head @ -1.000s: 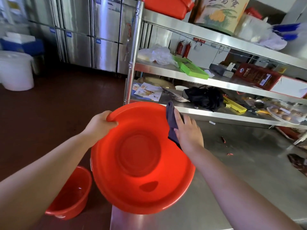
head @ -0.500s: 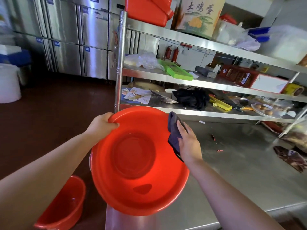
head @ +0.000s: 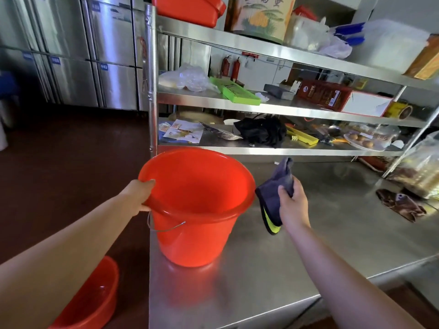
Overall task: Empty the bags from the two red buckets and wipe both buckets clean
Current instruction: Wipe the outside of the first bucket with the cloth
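I see the red bucket (head: pixel 197 205) upright on the steel tabletop (head: pixel 308 233), near its left edge. Left hand (head: pixel 139 194) grip curled on the rim; right hand (head: pixel 293 205) grip pinching a dark cloth (head: pixel 273 193) beside it. Second bucket (head: pixel 90 298) on the dark red floor (head: pixel 71 162). Cluttered steel shelf (head: pixel 285 108) behind, steel fridges (head: pixel 95 55) at back.

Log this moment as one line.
left hand grips red plastic bucket rim | bucket upright on steel table | right hand holds dark cloth beside it
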A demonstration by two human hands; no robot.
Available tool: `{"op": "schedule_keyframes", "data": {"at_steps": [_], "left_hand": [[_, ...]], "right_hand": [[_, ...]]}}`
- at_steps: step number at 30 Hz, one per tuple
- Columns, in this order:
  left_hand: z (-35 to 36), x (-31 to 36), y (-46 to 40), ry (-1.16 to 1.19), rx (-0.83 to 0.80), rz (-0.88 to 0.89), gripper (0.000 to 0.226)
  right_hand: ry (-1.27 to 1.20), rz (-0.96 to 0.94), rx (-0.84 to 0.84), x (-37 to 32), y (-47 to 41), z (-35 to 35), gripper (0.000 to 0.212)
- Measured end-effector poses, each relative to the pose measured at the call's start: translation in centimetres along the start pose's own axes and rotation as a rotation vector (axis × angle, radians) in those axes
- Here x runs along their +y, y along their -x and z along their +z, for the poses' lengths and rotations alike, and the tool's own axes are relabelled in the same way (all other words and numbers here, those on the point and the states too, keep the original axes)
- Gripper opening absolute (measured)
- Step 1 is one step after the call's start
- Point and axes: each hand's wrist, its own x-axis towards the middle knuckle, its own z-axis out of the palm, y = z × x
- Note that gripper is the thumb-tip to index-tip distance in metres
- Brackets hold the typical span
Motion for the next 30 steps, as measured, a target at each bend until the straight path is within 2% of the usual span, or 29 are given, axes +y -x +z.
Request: {"op": "schedule_keyframes", "data": {"at_steps": [2, 3, 4, 5, 7, 9, 10, 12, 18, 23, 26, 28, 30], "left_hand": [[0.1, -0.6, 0.6, -0.092, 0.048, 0.038, 0.061], [0.0, -1.1, 1.2, -0.230, 0.132, 0.119, 0.069], [-0.1, -1.7, 2.1, -0.377, 0.225, 0.272, 0.074], [-0.1, -2.4, 3.2, -0.495, 0.286, 0.499, 0.076], [0.4, -4.0, 6.3, -0.668, 0.202, 0.958, 0.073], [1.1, -5.3, 7.9, -0.909, 0.024, 1.169, 0.075], [1.5, -5.7, 8.2, -1.034, -0.033, 1.194, 0.073], [1.9, -5.6, 8.0, -1.166, -0.047, 1.215, 0.059], [1.3, -1.5, 5.7, -0.998, 0.030, 1.291, 0.040], [0.4, 4.7, 3.2, -0.802, -0.026, 1.090, 0.030], [0.2, 5.9, 1.7, -0.731, -0.126, 0.973, 0.023], [0.4, 5.7, 0.5, -0.699, -0.214, 0.891, 0.021], [0.5, 5.3, -0.7, -0.690, -0.299, 0.832, 0.021]], "right_hand": [[0.006, 0.028, 0.009, 1.0, 0.7, 0.1, 0.033], [0.009, 0.042, 0.014, 1.5, 1.1, 0.2, 0.031], [0.025, 0.050, 0.022, 1.9, 1.4, 0.2, 0.030], [0.047, 0.049, 0.027, 2.4, 1.7, 0.3, 0.028], [0.081, 0.043, 0.031, 3.0, 2.4, 0.5, 0.025], [0.099, 0.049, 0.036, 3.4, 3.0, 0.9, 0.025], [0.104, 0.055, 0.034, 3.5, 3.3, 1.1, 0.026], [0.113, 0.050, 0.030, 3.5, 3.8, 1.6, 0.027], [0.164, -0.047, 0.011, 1.6, 4.8, 2.0, 0.025], [0.223, -0.288, -0.034, -2.5, 4.8, 3.4, 0.030], [0.362, -0.553, -0.053, -5.4, 5.1, 5.2, 0.037], [0.535, -0.695, -0.225, -6.7, 5.3, 6.8, 0.041], [0.734, -0.650, -0.530, -7.0, 5.9, 8.5, 0.044]]}}
